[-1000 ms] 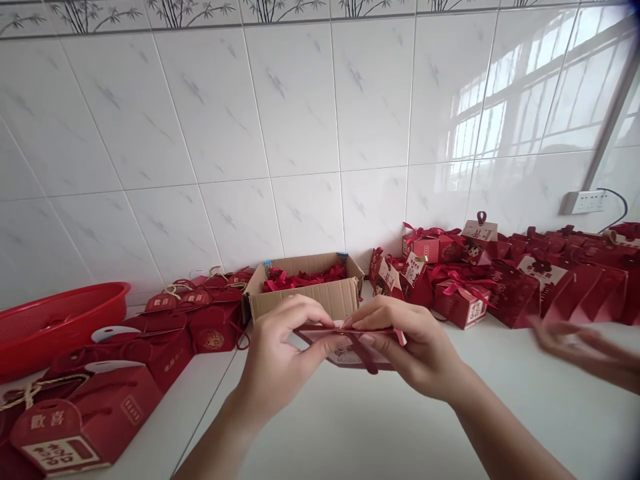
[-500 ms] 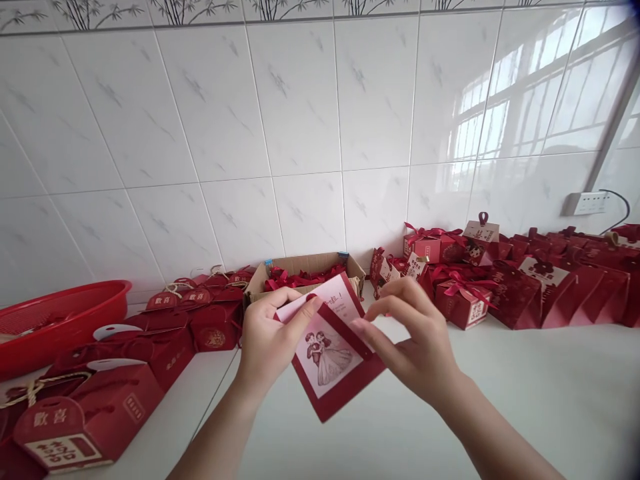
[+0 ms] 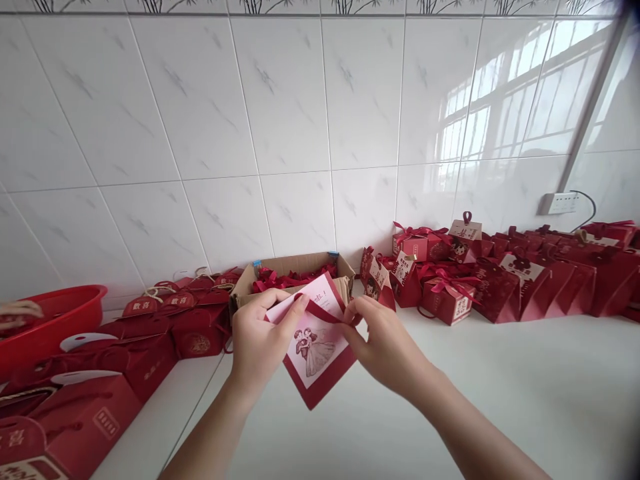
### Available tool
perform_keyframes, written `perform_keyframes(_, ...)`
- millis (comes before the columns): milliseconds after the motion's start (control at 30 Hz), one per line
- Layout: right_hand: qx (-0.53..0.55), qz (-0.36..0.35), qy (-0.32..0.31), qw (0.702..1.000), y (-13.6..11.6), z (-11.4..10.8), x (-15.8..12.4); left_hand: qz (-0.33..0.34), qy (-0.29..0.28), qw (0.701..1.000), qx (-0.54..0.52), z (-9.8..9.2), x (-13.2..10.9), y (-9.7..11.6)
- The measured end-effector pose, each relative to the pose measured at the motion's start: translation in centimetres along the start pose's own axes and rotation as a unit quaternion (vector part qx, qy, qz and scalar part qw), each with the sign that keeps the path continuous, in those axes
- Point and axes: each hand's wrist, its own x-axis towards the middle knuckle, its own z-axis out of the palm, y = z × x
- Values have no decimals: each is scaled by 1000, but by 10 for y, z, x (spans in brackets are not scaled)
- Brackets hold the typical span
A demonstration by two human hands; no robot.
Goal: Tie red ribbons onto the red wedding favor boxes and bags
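My left hand [image 3: 263, 343] grips a flat red card [image 3: 313, 360] by its left edge, thumb on the front and fingers behind. On its pale face are a drawing of a couple in wedding clothes and some red writing. A dark red ribbon [image 3: 323, 312] lies slantwise across the card, its left end under my left thumb. At the card's right edge my right hand [image 3: 383, 340] is closed, thumb and forefinger pinching the ribbon's other end. The card is held tilted above the white table, one corner pointing down.
Behind the card stands a cardboard box [image 3: 295, 270] of red ribbons. Red gift boxes line the left side [image 3: 150, 347] and the right side [image 3: 530, 287]. Another person's hand [image 3: 20, 313] reaches into a red plastic basket [image 3: 75, 313] at far left. A tiled wall [image 3: 295, 133] closes the back.
My right fingers have closed into a pinch on the ribbon, which now lies closer across the card. The view has turned slightly right. Another person's hand has appeared at the basket.
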Motion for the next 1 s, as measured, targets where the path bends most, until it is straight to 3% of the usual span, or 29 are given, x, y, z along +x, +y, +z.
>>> perform_keyframes(133, 116, 7, 15, 993, 9, -25, 6, -11, -49, 998, -45, -1, -2, 2)
perform_keyframes(300, 174, -44, 151, 972, 17, -42, 8, 10, -145, 985, -96, 6, -12, 9)
perform_keyframes(500, 274, -191, 262, 906, 8, -35, -1, 195, -194, 957, -91, 20, -30, 13)
perform_keyframes(567, 251, -209, 254, 911, 6, -35, -3, 262, -190, 943, -81, 19, -33, 14)
perform_keyframes(667, 259, -176, 187, 931, 6, -41, -5, 338, -166, 926, -39, 14, -34, 14)
perform_keyframes(800, 319, -184, 114, 923, 10, -49, -8, 411, -126, 903, 17, 8, -30, 15)
perform_keyframes(1000, 198, -235, 76, 949, 5, -49, -10, 476, -73, 873, 77, 4, -28, 15)
